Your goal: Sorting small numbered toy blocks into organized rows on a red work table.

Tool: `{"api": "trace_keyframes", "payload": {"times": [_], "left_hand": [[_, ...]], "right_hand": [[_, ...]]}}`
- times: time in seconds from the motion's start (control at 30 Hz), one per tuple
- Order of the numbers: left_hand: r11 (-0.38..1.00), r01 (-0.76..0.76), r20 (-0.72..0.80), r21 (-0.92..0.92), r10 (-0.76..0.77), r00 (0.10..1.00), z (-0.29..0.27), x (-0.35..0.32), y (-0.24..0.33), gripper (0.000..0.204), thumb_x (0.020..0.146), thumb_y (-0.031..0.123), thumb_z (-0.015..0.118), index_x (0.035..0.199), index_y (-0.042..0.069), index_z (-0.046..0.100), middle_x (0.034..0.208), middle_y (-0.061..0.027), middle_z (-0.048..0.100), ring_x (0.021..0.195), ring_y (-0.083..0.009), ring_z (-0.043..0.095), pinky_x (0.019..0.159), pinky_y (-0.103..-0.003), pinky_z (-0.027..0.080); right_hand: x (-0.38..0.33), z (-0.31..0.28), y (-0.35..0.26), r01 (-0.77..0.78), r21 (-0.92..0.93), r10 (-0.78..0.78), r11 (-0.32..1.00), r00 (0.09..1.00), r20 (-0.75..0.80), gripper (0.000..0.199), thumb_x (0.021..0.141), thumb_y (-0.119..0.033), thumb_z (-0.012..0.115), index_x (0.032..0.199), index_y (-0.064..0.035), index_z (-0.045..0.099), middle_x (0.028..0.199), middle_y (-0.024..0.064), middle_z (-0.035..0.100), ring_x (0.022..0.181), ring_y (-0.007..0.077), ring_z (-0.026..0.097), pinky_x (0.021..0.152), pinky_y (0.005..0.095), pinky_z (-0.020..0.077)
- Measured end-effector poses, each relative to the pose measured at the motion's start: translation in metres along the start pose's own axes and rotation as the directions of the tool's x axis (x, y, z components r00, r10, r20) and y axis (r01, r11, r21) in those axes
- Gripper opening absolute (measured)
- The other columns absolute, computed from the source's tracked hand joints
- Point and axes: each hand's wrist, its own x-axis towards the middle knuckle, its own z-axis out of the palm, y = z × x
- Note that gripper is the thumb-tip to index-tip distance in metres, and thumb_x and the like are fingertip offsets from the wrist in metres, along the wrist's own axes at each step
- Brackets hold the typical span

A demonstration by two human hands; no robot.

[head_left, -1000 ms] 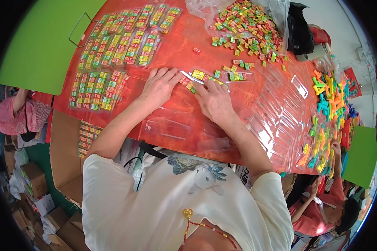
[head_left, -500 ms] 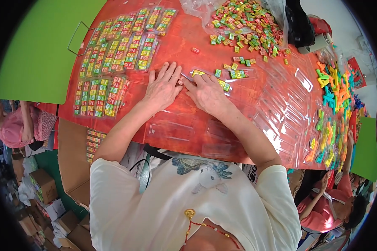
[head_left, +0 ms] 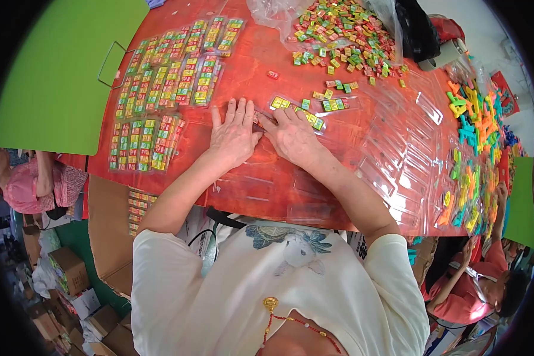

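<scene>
My left hand (head_left: 234, 135) lies flat on the red table with its fingers stretched out, its thumb near my right thumb. Beside it, my right hand (head_left: 292, 137) is bent, fingertips at the near edge of a clear plastic tray (head_left: 280, 102) holding a row of small yellow and green packs. A little reddish piece (head_left: 256, 123) shows between the two hands, partly covered, and whatever my right fingers pinch is hidden. Just right of that tray lies a second tray with a row of green and yellow packs (head_left: 336, 104); a few loose packs (head_left: 323, 95) lie beside it.
Filled trays (head_left: 160, 80) cover the table's left side. A heap of loose packs (head_left: 344, 35) spills from a clear bag at the back. Empty clear trays (head_left: 397, 160) spread to the right, before bright plastic toys (head_left: 474, 127). An open cardboard box (head_left: 110, 237) stands below the left edge.
The whole view has shifted slightly. My left thumb has moved a little nearer to me, away from the small reddish piece. My right hand stays bent at the tray.
</scene>
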Motion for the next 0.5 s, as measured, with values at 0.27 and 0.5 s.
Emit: {"api": "trace_keyframes", "payload": {"times": [0.27,0.5], "left_hand": [[0.995,-0.089,0.029,-0.034,0.090,0.996,-0.013,0.004,-0.004,0.077,0.093,0.032,0.059,0.154,0.002,0.023,0.162,-0.0191,0.019,0.150,-0.0365,0.017,0.115,-0.066,0.009],[0.919,-0.393,-0.004,-0.010,0.393,0.919,-0.017,0.017,-0.001,0.062,0.088,0.009,0.060,0.147,0.011,0.040,0.150,-0.0139,0.039,0.142,-0.0334,0.033,0.114,-0.063,0.021]], "right_hand": [[0.000,-0.008,0.008,-0.098,0.202,0.097,0.974,0.995,0.019,0.033,0.088,-0.017,0.062,0.120,-0.0096,0.066,0.095,0.0138,0.060,0.092,0.0263,0.060,0.078,0.0404,0.0452],[-0.024,-0.048,0.086,-0.493,0.308,0.473,0.813,0.869,0.143,0.025,0.092,-0.014,0.057,0.113,-0.0053,0.067,0.096,0.0163,0.064,0.094,0.0349,0.062,0.081,0.0410,0.0495]]}}
